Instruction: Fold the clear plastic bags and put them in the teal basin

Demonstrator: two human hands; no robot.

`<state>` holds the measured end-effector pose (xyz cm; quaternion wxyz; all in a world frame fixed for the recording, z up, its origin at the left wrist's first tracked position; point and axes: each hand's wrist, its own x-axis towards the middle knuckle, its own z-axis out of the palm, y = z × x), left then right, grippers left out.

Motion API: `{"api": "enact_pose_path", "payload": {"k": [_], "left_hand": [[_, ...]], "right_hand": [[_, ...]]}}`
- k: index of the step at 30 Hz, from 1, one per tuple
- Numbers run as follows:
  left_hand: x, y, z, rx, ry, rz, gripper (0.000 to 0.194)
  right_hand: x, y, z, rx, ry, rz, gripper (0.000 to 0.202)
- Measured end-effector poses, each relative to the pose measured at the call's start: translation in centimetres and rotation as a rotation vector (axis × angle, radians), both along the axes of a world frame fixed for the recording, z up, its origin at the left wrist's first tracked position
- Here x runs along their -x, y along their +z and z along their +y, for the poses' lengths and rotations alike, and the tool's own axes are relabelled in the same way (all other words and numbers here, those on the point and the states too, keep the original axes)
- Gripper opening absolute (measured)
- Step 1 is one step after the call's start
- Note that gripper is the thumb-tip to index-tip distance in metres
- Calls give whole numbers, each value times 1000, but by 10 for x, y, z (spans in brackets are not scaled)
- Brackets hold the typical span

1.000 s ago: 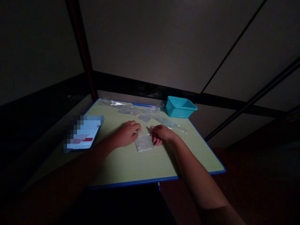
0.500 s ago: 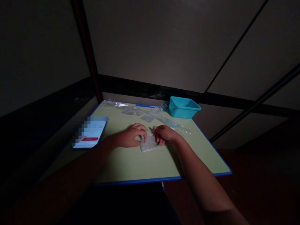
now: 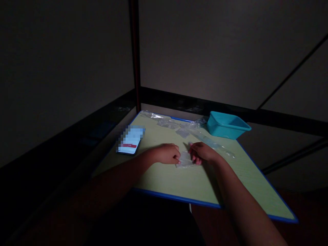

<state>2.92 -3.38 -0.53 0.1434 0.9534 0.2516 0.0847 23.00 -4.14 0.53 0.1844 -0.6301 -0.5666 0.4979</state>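
Observation:
A small clear plastic bag (image 3: 185,160) lies flat on the pale green tabletop between my two hands. My left hand (image 3: 169,153) is closed, its thumb and finger pinching the bag's near left corner. At the bag's right side is my right hand (image 3: 201,153), fingers curled in and touching the plastic. A small pale bit shows at the tip of its index finger, too dim to name. More clear plastic bags (image 3: 183,132) lie loosely spread just beyond my hands.
A turquoise plastic basket (image 3: 227,126) stands at the table's back right corner. Toward the left edge lies a lit phone (image 3: 130,140). The blue-edged table (image 3: 164,181) sits against panelled walls that meet behind its far left corner.
The view has turned left, so everything appears farther right. My left hand's fingers have gone from loosely curled over the bag to a tight pinch at its corner. My right hand stays on the bag.

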Motion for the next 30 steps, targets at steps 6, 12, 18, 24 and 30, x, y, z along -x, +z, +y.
{"api": "enact_pose_path", "payload": {"k": [6,12,18,24,30], "left_hand": [[-6,10,-7,60,17,-286,23],[-8,6,-6,327,-14,-342,24],[-5,-3,-4,415,-108,-202,34],[-4,2,-5,403,10,-248,42],[-10,5,-10,80,-104,-373,26]], "right_hand": [[-2,-3,1,-16,7,8,38],[-3,-3,3,-23,23,13,40],[-3,-2,4,-20,52,8,39],[-4,-5,6,-32,68,-13,42],[-3,-7,8,-6,55,16,43]]}}
